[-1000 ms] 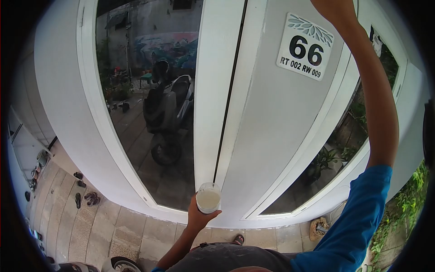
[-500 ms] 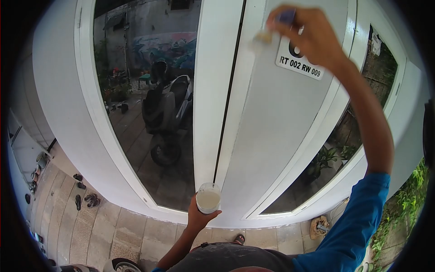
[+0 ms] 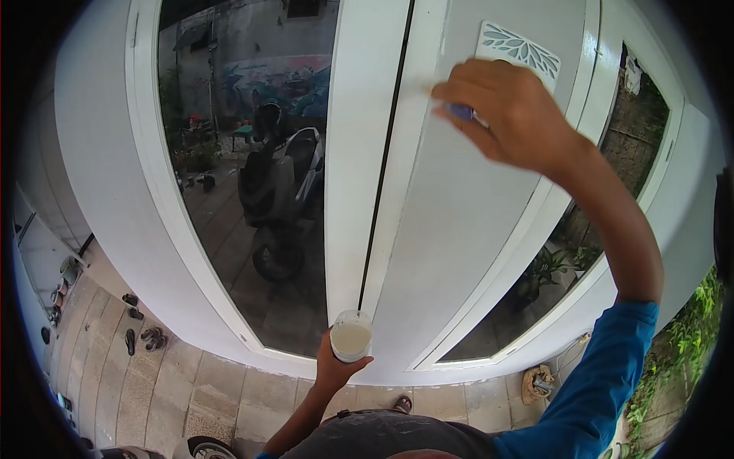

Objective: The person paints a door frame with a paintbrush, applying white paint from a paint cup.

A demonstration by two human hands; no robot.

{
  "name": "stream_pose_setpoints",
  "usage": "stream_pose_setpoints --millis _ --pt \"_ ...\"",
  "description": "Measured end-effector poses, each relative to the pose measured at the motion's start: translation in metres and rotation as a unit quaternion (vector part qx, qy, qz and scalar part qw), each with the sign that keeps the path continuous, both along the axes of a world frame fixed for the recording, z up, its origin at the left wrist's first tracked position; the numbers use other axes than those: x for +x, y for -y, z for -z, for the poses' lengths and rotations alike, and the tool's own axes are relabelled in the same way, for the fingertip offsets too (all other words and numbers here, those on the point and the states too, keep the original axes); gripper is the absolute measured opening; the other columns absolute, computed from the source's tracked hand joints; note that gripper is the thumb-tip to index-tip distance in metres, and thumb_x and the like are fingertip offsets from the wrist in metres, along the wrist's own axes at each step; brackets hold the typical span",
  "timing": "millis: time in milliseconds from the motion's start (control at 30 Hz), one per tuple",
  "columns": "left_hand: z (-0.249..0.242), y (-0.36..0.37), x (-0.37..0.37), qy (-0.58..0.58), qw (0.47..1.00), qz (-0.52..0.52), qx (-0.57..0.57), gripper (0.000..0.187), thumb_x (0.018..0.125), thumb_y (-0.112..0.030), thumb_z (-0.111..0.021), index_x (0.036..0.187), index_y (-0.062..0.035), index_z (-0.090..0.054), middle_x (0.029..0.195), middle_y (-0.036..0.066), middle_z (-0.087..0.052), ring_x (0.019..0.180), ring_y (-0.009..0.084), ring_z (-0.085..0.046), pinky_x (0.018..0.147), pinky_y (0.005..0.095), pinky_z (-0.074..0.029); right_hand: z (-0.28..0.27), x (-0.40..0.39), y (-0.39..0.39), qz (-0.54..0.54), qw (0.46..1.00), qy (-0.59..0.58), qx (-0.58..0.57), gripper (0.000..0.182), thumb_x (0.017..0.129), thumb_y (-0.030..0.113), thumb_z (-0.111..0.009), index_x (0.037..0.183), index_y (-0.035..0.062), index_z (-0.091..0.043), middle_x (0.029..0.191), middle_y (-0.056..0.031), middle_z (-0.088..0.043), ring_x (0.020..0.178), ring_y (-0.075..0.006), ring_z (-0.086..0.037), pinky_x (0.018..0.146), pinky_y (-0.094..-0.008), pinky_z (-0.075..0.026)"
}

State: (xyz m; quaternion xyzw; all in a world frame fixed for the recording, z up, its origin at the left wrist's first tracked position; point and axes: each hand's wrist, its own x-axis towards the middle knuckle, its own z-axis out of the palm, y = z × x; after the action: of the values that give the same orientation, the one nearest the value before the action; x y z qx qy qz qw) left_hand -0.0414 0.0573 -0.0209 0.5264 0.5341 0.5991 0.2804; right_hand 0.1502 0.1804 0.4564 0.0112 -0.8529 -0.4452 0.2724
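My left hand (image 3: 335, 370) is wrapped round a clear plastic cup (image 3: 352, 355) holding off-white paint (image 3: 351, 336), held low in front of the wall. Raised high, my right hand (image 3: 511, 115) grips a paintbrush (image 3: 461, 112) whose purple handle shows between the fingers. Its bristles are blurred and partly hidden, close to the edge where the white frame (image 3: 420, 84) meets the grey wall panel (image 3: 466, 180). Behind that hand, a white house-number plate (image 3: 520, 47) with a leaf pattern is partly covered.
A dark glass pane (image 3: 252, 176) on the left reflects a parked scooter. Another glazed frame (image 3: 554, 275) stands to the right. Sandals (image 3: 154, 338) lie on the paved floor (image 3: 176, 382). A brown bag (image 3: 537, 384) sits at the wall's foot, with green plants (image 3: 680, 344) at far right.
My right hand has moved down with the paintbrush and turned, uncovering the top of the number plate and covering its lower part. My left hand and the cup stay almost still.
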Motion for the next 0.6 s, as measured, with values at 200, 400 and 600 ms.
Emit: stream_pose_setpoints --millis 200,400,600 --pt "0.005 -0.002 0.0 -0.012 1.0 -0.002 0.004 0.096 0.063 -0.027 -0.1 0.138 -0.0002 -0.046 0.126 0.017 -0.064 0.117 0.0273 -0.065 0.099 0.0408 -0.052 -0.055 -0.012 0.008 0.119 0.954 -0.164 -0.219 0.016 0.096 0.016 -0.07 0.101 0.0013 -0.072 0.083 -0.0127 -0.074 0.068 -0.0243 -0.07 0.066 -0.0352 -0.056" --pt "0.007 -0.002 0.003 -0.016 1.0 -0.003 0.005 0.097 0.064 -0.026 -0.1 0.139 -0.0004 -0.045 0.127 0.017 -0.063 0.119 0.0269 -0.063 0.1 0.0406 -0.051 -0.127 -0.016 0.004 -0.037 0.973 -0.224 0.043 0.014 0.092 0.011 -0.073 0.096 -0.0018 -0.07 0.078 -0.0119 -0.07 0.064 -0.0243 -0.065 0.06 -0.0362 -0.053" --pt "0.002 0.002 0.003 -0.01 1.0 -0.004 0.003 0.096 0.064 -0.026 -0.1 0.138 -0.0006 -0.045 0.127 0.017 -0.063 0.119 0.027 -0.063 0.1 0.0406 -0.051 -0.038 -0.004 -0.034 -0.038 0.983 -0.048 0.176 0.009 0.094 0.01 -0.07 0.102 0.0064 -0.07 0.085 -0.0091 -0.069 0.072 -0.0229 -0.067 0.061 -0.0338 -0.056"
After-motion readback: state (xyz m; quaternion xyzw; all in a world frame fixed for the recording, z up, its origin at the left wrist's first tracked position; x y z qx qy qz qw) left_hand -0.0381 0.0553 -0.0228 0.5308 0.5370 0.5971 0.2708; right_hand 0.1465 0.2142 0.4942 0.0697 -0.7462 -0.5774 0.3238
